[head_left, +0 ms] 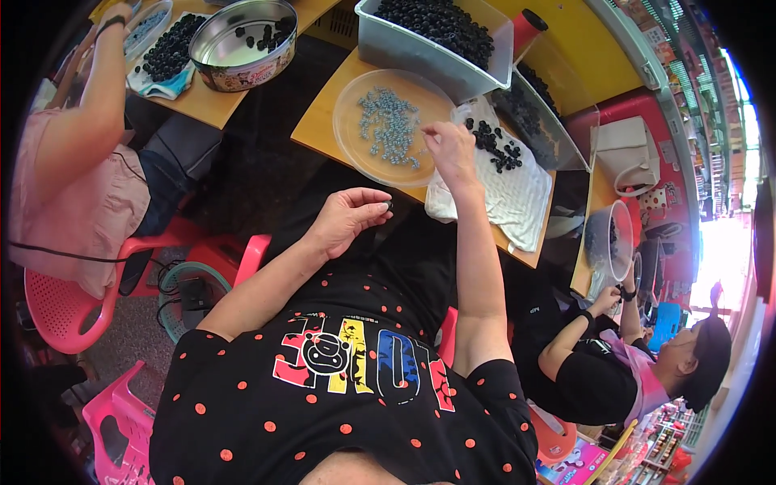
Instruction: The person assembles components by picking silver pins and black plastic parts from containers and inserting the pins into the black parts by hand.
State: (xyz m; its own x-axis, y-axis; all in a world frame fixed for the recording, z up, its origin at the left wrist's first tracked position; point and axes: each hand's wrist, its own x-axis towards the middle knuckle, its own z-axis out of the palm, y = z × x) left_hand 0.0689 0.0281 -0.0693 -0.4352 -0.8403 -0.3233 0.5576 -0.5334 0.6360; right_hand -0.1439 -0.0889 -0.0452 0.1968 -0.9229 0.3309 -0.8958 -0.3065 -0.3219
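Observation:
My left hand (349, 221) is in front of the table edge, thumb and fingers pinched on a small round black part (390, 206). Over the right rim of a shallow round clear tray (349, 153) is my right hand (453, 149), its fingertips pressed together. Whatever is between those fingertips is too small to make out. Many tiny blue-grey pieces (388, 121) lie spread in the tray. Beside my right wrist, several loose black parts (495, 145) rest on a white cloth (509, 206).
Behind the tray stands a clear plastic bin (432, 69) full of black parts, with another bin (537, 125) to its right. At left, a co-worker (73, 162) sits by a round tin (242, 69). Another person (614, 372) works at right. Pink chairs (73, 299) stand at left.

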